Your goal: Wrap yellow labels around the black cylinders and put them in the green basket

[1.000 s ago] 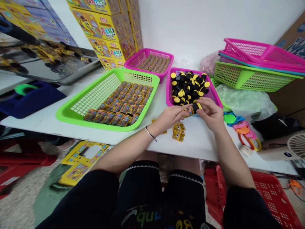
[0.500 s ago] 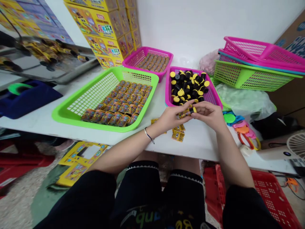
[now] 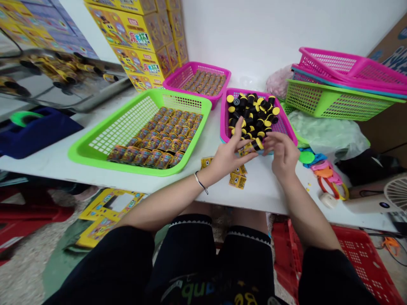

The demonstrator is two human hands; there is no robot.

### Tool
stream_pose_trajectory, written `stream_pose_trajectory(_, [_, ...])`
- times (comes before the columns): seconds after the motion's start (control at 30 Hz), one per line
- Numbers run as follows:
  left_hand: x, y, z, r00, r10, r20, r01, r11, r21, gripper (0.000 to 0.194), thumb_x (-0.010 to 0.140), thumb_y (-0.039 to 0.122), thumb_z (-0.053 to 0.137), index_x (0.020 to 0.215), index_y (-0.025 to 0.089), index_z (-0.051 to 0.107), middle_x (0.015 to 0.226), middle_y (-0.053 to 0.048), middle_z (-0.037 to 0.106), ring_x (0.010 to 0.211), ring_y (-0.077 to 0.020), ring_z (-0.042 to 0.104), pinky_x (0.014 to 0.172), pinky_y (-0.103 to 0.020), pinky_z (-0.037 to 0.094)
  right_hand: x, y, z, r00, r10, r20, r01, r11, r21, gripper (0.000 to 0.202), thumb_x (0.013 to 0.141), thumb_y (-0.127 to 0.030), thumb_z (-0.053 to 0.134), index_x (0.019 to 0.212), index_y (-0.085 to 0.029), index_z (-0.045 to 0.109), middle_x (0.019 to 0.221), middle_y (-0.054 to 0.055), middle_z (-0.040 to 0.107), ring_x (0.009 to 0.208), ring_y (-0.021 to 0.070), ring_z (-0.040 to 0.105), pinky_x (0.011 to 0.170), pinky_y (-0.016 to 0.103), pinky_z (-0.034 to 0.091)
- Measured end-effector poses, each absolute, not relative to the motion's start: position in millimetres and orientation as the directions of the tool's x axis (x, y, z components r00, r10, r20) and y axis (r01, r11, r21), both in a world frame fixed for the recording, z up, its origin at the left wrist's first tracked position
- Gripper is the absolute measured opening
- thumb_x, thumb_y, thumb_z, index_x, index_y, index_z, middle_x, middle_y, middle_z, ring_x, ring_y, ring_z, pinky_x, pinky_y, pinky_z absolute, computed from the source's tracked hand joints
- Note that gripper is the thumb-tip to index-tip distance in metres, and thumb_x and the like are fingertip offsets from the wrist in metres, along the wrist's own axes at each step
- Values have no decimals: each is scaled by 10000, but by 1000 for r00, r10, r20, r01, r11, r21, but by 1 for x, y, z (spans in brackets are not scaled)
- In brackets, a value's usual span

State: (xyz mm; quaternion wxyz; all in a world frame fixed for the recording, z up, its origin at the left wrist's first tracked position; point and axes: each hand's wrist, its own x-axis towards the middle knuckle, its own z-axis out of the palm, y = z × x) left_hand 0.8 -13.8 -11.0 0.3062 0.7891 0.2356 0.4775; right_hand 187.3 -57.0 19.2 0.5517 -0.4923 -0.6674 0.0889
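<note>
Between the thumb and fingers of my left hand (image 3: 229, 157) rests a small black cup with a yellow cap (image 3: 257, 144), a patterned label around its body. My right hand (image 3: 281, 153) is just to the right of the cap, apart from it, with its fingers curled loosely; whether anything small is between them is hidden. Beyond both hands, a pink basket (image 3: 290, 132) holds a heap of black cups with yellow caps. Several yellow printed labels (image 3: 238, 180) lie on the white table below my left hand.
A green basket (image 3: 92, 155) with rows of labelled cups stands at the left, a second pink basket (image 3: 173, 80) behind it. Stacked yellow boxes (image 3: 135, 36) rise at the back. At the right are stacked baskets (image 3: 333, 103), a plastic bag (image 3: 333, 133), coloured bands (image 3: 327, 182) and a fan (image 3: 396, 192).
My right hand has moved away from the cup to the right. My left hand has spread its fingers, its index finger raised, with the cup still in it.
</note>
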Motion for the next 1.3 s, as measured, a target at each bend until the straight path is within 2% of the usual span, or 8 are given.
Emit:
stream_pose_trajectory(0.13, [4, -17, -5, 323, 809, 491, -75, -495, 866, 1037, 838, 475, 756, 1626, 278, 111, 1129, -64, 732, 1048, -208, 729, 893, -332, 604, 181, -53, 10, -268, 522, 810, 624, 735, -267, 418, 888, -397, 656, 1284, -277, 597, 1216, 105, 679, 1127, 266, 670, 965, 461, 565])
stream_pose_trajectory(0.3, [5, -23, 1, 383, 834, 397, -258, -316, 913, 1059, 810, 387, 772, 1619, 252, 102, 731, 74, 679, 624, -79, 616, 663, -209, 534, 169, -48, -3, -439, 471, 765, 688, 724, -51, 649, 850, -242, 662, 1448, -307, 421, 1241, 99, 585, 1208, 288, 585, 1042, 533, 499])
stream_pose_trajectory(0.57, [8, -16, -2, 467, 826, 315, -458, -79, 886, 885, 661, 417, 897, 1338, 247, 354, 825, 45, 697, 697, -103, 674, 668, -226, 526, 173, -54, 10, -390, 417, 821, 677, 734, -51, 597, 854, -228, 664, 1397, -303, 428, 1176, 88, 619, 1108, 269, 634, 923, 492, 563])
stream_pose_trajectory(0.73, [11, -21, -7, 698, 667, 260, -454, 131, 881, 611, 791, 416, 795, 1130, 261, 311, 718, 87, 639, 644, -114, 680, 621, -232, 528, 165, -60, 12, -420, 410, 810, 611, 787, -82, 685, 825, -209, 672, 1443, -324, 401, 1225, 92, 611, 1163, 282, 635, 969, 498, 573])
stream_pose_trajectory(1.0, [4, -23, 0, 657, 706, 266, -294, -86, 952, 612, 823, 284, 674, 1300, 266, 291, 853, 50, 585, 655, -88, 626, 616, -236, 524, 167, -59, 8, -477, 420, 772, 631, 775, -32, 731, 829, -203, 663, 1481, -373, 379, 1203, 82, 590, 1186, 298, 603, 1050, 576, 527])
stream_pose_trajectory(1.13, [7, -22, -8, 425, 796, 431, -117, -424, 898, 613, 755, 237, 672, 1273, 222, 345, 1228, -89, 540, 988, -156, 644, 857, -308, 567, 161, -58, -5, -458, 422, 782, 712, 701, 39, 624, 884, -225, 638, 1463, -319, 427, 1161, 97, 602, 1187, 302, 588, 1105, 625, 483])
stream_pose_trajectory(1.23, [10, -25, -14, 297, 839, 456, -35, -468, 883, 617, 760, 209, 640, 1291, 220, 325, 1340, -126, 486, 1158, -209, 607, 1027, -381, 527, 154, -58, -13, -460, 429, 778, 738, 672, 66, 546, 914, -189, 584, 1440, -276, 465, 1168, 112, 606, 1191, 290, 583, 1138, 629, 459])
stream_pose_trajectory(1.3, [12, -27, -16, 286, 859, 425, -40, -432, 901, 654, 765, 198, 644, 1322, 231, 304, 1290, -118, 523, 1061, -206, 645, 959, -390, 564, 152, -58, -15, -456, 439, 774, 739, 672, 54, 520, 916, -179, 564, 1418, -292, 485, 1169, 103, 603, 1184, 283, 590, 1146, 632, 447])
